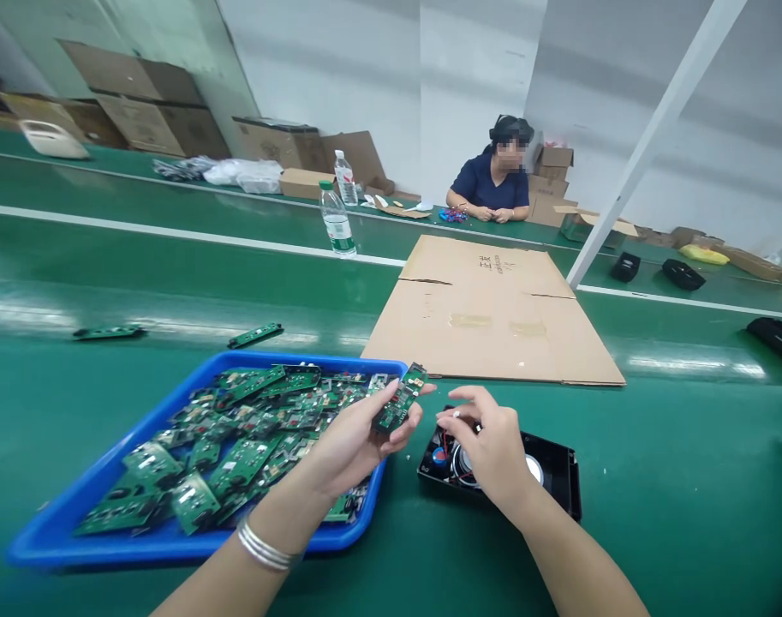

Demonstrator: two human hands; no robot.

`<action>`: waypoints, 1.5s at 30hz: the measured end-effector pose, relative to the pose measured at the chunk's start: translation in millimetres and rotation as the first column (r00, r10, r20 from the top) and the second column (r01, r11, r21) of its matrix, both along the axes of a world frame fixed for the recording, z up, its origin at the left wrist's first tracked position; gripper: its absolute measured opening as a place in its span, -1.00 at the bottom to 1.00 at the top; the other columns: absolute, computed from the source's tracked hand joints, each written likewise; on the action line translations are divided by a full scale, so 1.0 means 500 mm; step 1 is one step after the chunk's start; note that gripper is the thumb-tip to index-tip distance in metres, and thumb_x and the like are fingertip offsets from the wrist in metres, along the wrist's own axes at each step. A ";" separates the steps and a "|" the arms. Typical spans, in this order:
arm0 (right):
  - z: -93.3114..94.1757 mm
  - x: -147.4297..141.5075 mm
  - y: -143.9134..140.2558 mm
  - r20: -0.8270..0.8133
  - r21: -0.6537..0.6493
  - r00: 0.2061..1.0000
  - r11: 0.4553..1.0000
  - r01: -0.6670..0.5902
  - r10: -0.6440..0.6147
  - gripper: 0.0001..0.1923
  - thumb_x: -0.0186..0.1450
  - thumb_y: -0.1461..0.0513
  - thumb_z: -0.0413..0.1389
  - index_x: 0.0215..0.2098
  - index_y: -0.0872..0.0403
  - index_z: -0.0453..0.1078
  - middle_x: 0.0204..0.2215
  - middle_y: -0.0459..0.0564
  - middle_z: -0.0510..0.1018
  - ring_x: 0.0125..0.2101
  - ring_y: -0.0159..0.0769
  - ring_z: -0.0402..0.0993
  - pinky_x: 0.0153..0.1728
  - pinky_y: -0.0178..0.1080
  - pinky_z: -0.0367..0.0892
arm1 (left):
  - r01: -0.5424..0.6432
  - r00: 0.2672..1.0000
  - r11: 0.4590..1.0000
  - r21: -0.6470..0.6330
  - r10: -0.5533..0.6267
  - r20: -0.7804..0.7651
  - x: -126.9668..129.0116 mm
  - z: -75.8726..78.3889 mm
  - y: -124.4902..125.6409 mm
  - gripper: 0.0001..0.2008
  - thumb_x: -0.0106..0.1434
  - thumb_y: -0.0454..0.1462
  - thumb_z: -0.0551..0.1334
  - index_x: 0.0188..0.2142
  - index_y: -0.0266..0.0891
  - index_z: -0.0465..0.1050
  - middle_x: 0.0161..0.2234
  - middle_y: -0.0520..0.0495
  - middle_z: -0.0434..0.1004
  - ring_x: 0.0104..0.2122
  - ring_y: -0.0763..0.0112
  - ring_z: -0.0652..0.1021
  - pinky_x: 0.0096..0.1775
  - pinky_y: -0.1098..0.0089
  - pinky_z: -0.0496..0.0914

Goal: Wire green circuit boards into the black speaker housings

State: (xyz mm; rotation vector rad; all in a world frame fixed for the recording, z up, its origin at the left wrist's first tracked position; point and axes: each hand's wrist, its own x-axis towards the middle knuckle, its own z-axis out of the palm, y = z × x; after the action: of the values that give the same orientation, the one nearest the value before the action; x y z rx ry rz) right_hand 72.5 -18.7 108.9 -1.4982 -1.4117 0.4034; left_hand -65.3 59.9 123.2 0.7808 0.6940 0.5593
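Observation:
My left hand [355,437] is closed around a small green circuit board [400,404], held above the right rim of a blue tray [358,536]. Several more circuit boards [242,463] lie heaped in that tray. Just to the right, my right hand [499,446] pinches a tiny white connector [456,415] between thumb and forefinger. Beneath that hand sits an open black plastic housing [563,480], which contains round speaker parts, thin wires and a blue round component [438,456]. My right hand hides part of its interior.
A flattened cardboard sheet [493,334] lies beyond the housing. Two loose boards [255,335] rest behind the tray. Water bottles [337,224] stand farther back. A person [493,184] sits across the bench, near a slanted white post [647,154]. Black housings [683,274] lie at the right.

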 end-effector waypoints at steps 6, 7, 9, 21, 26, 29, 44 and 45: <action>-0.001 0.010 -0.001 0.309 0.115 0.949 0.993 0.032 -0.066 -0.75 0.25 0.17 0.07 -0.56 0.06 0.33 -0.61 -0.14 0.46 -0.58 -0.41 0.30 -0.49 -0.32 0.17 | -0.004 0.999 0.999 0.048 0.001 0.046 0.004 -0.009 -0.008 -0.78 0.18 -0.19 0.18 -0.28 -0.31 0.46 -0.39 -0.12 0.49 -0.41 0.43 0.42 -0.44 0.49 0.35; -0.003 0.011 0.000 0.376 0.130 0.923 0.991 0.036 -0.083 -0.76 0.25 0.19 0.07 -0.57 0.06 0.34 -0.61 -0.14 0.47 -0.56 -0.40 0.29 -0.46 -0.30 0.15 | -0.009 0.999 0.998 0.060 0.006 0.050 0.004 -0.008 -0.008 -0.76 0.13 -0.17 0.24 -0.29 -0.30 0.46 -0.34 -0.13 0.50 -0.36 0.40 0.43 -0.39 0.47 0.37; -0.004 0.014 0.002 0.458 0.133 0.884 0.991 0.032 -0.090 -0.80 0.24 0.24 0.08 -0.54 0.05 0.36 -0.60 -0.14 0.47 -0.52 -0.37 0.26 -0.44 -0.28 0.12 | -0.002 0.999 0.997 0.074 -0.001 0.044 0.003 -0.004 -0.008 -0.69 -0.01 -0.15 0.35 -0.30 -0.27 0.46 -0.27 -0.14 0.51 -0.31 0.36 0.45 -0.32 0.41 0.39; 0.011 -0.003 -0.012 0.377 0.063 0.923 0.996 0.055 -0.075 -0.85 0.18 0.34 0.05 -0.53 0.04 0.34 -0.60 -0.19 0.43 -0.46 -0.39 0.25 -0.33 -0.24 0.06 | -0.062 0.981 0.869 0.490 0.144 -0.132 -0.006 -0.009 -0.005 -0.66 -0.08 -0.17 0.37 -0.32 -0.15 0.31 -0.18 -0.08 0.51 -0.20 0.20 0.50 -0.21 0.32 0.39; 0.001 -0.023 -0.009 0.356 0.183 0.922 0.979 0.090 -0.152 -0.82 0.15 0.35 0.00 -0.61 0.09 0.21 -0.67 -0.19 0.32 -0.53 -0.43 0.17 -0.36 -0.26 0.03 | -0.137 0.966 0.859 0.493 0.226 -0.127 0.006 -0.016 -0.034 -0.68 -0.08 -0.18 0.37 -0.32 -0.13 0.37 -0.26 -0.05 0.55 -0.16 0.20 0.50 -0.15 0.35 0.39; -0.007 -0.025 -0.007 0.414 0.247 0.882 0.960 0.132 -0.228 -0.81 0.16 0.34 -0.02 -0.61 0.09 0.19 -0.67 -0.18 0.29 -0.54 -0.43 0.15 -0.37 -0.26 0.01 | -0.121 0.966 0.857 0.501 0.217 -0.138 0.013 -0.021 -0.048 -0.65 -0.05 -0.13 0.34 -0.24 -0.17 0.47 -0.17 -0.11 0.53 -0.14 0.15 0.49 -0.13 0.32 0.40; -0.011 -0.031 -0.006 0.580 0.408 0.709 0.897 0.172 -0.400 -0.72 0.26 0.35 -0.08 -0.61 0.08 0.18 -0.68 -0.12 0.28 -0.53 -0.34 0.10 -0.36 -0.22 0.03 | -0.199 0.966 0.832 0.517 0.255 -0.039 0.024 -0.063 -0.076 -0.65 0.04 -0.05 0.28 -0.22 -0.16 0.46 -0.02 -0.10 0.44 0.01 0.17 0.40 0.05 0.27 0.29; -0.011 -0.032 -0.007 0.588 0.412 0.700 0.895 0.170 -0.404 -0.72 0.26 0.36 -0.08 -0.60 0.09 0.19 -0.68 -0.11 0.28 -0.53 -0.34 0.10 -0.36 -0.22 0.03 | -0.205 0.967 0.836 0.508 0.254 -0.030 0.024 -0.067 -0.076 -0.65 0.05 -0.05 0.27 -0.21 -0.16 0.46 -0.02 -0.10 0.44 0.00 0.17 0.40 0.06 0.26 0.28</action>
State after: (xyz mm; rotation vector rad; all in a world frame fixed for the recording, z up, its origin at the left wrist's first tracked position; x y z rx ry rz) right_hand 56.3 -22.0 103.6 -1.6131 -1.6251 -0.6216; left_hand -53.2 21.8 89.6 1.2285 0.7458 0.9514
